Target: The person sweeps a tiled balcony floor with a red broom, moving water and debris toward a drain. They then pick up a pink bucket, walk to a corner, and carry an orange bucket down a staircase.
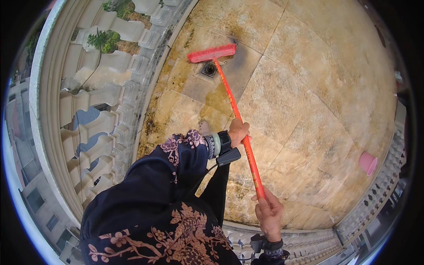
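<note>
My left hand (238, 132) is closed around the middle of a red broom handle (228, 92). Lower down, my right hand (270, 210) grips the handle near its end. At the far end of the handle is a wide red push-broom head (212, 53) with red bristles, at the floor just beyond a square floor drain (209, 69). The stone-tile floor (278, 99) around the drain has a dark damp patch and brownish stains. A wristband device and a pale bangle sit on my left wrist; another device is strapped to my right wrist.
A stone balustrade (102, 92) runs along the left, with a dark cable hanging across it and plants beyond. Another balustrade (371, 195) borders the lower right. Near it a pink bucket (368, 163) stands on the floor. A shoe tip (204, 127) shows beyond my left sleeve.
</note>
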{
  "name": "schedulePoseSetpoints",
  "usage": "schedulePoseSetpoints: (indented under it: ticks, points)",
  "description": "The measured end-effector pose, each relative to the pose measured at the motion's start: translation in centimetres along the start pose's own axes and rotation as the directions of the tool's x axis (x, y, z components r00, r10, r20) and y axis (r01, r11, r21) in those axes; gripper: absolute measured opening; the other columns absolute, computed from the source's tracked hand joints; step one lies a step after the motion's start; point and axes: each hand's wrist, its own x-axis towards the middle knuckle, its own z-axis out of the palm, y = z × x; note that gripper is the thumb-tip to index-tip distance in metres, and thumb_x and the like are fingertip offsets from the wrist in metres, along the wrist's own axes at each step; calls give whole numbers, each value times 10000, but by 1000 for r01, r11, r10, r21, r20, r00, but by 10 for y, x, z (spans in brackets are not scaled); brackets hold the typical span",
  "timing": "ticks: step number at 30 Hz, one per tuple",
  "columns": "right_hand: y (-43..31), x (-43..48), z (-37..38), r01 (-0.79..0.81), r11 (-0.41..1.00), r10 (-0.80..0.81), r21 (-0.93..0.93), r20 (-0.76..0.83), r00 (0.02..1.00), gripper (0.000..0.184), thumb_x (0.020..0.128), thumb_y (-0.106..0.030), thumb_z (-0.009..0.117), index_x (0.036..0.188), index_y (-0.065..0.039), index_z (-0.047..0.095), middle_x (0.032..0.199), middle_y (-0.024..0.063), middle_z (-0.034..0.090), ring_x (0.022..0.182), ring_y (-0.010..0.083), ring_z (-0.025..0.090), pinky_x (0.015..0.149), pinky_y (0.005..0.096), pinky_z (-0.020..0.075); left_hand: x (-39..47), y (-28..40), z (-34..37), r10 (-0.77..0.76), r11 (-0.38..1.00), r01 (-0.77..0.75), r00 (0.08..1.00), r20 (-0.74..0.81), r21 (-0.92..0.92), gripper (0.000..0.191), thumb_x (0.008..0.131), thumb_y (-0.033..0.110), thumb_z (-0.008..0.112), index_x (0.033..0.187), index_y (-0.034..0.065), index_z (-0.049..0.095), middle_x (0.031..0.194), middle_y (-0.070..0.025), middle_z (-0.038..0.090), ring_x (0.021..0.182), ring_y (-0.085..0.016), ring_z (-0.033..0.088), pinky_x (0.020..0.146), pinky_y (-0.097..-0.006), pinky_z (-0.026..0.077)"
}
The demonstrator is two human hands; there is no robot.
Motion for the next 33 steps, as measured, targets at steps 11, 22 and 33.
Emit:
schedulePoseSetpoints:
  ticks: [11, 22, 33]
  points:
    - [55, 95, 71, 111, 972, -102, 209, -53, 993, 394, 982, -111, 469, 1362, -18, 419, 918, 30, 574, 465, 8, 332, 374, 173, 259, 101, 54, 3, 225, 900, -305, 937, 267, 312, 187, 853, 160, 524, 902, -19, 494, 703, -100, 579, 538, -205, 615, 434, -368, 512]
    - [47, -29, -1, -172, 902, 175, 396, 27, 984, 407, 974, -108, 478, 1369, -33, 417, 821, 24, 509, 466, 20, 316, 358, 160, 245, 5, -29, 11, -153, 919, 11, 932, 330, 395, 309, 862, 123, 545, 1086, -15, 383, 834, -119, 578, 627, -249, 667, 475, -410, 568]
    - [27, -59, 15, -323, 821, 340, 470, 50, 939, 330, 1007, -186, 431, 1313, -67, 462, 748, 5, 432, 448, 32, 303, 352, 176, 252, -37, -41, 36, -135, 915, -10, 934, 330, 404, 294, 874, 139, 537, 1052, -45, 392, 797, -127, 555, 621, -244, 650, 507, -395, 579]
